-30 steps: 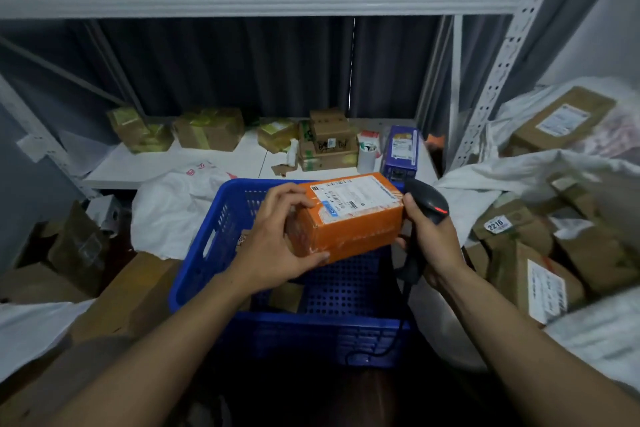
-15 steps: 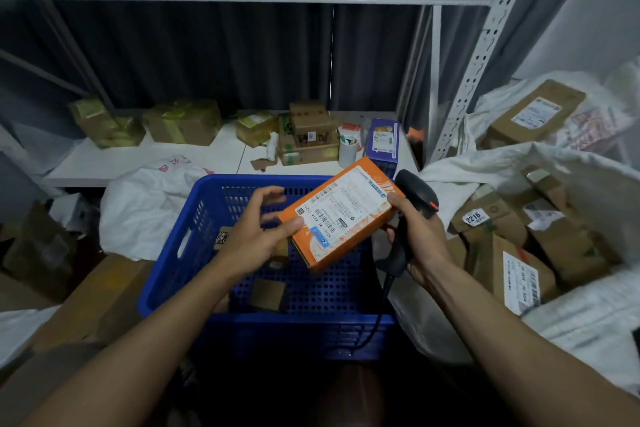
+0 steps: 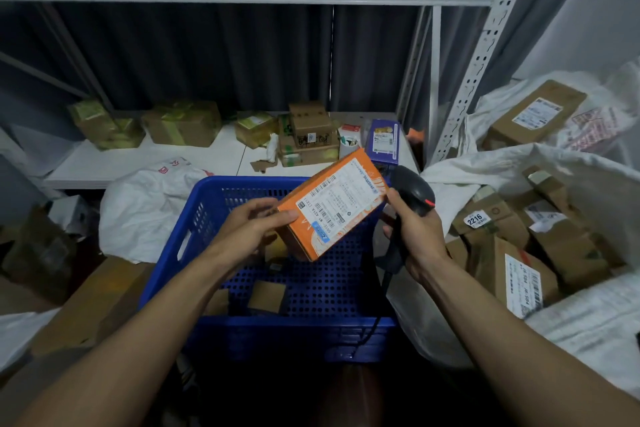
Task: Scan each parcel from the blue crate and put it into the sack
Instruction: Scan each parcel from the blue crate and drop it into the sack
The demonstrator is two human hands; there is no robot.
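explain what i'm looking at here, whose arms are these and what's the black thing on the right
No machine here: these are a person's two bare arms, filmed by a camera worn on the head, looking forward and down. The left hand holds an orange box, label up, over a blue crate. The right hand grips a black scanner beside the box. To the right, an open white sack holds brown parcels. More cartons sit on the low shelf behind.
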